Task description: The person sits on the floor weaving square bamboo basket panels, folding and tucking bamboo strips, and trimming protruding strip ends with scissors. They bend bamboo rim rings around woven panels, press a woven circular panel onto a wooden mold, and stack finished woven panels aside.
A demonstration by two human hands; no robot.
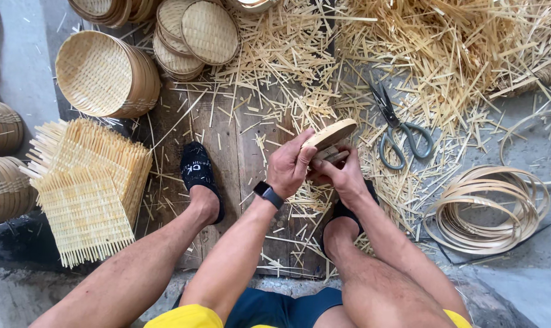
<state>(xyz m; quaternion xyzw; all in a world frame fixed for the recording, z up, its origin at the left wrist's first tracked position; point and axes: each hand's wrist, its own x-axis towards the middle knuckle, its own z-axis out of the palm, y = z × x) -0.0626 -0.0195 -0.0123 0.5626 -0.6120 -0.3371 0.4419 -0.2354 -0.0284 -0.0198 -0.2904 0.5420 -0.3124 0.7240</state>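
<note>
Bare knees frame the view as the left hand clamps the rim of a small round woven bamboo tray, tilted above the wooden boards, while the right hand pinches its underside. Finished baskets sit stacked; square woven mats, bamboo hoops and scissors wait, so plenty looks left.

Small round woven bamboo tray, pale tan, tilted on edge, held btwn both hands
</note>
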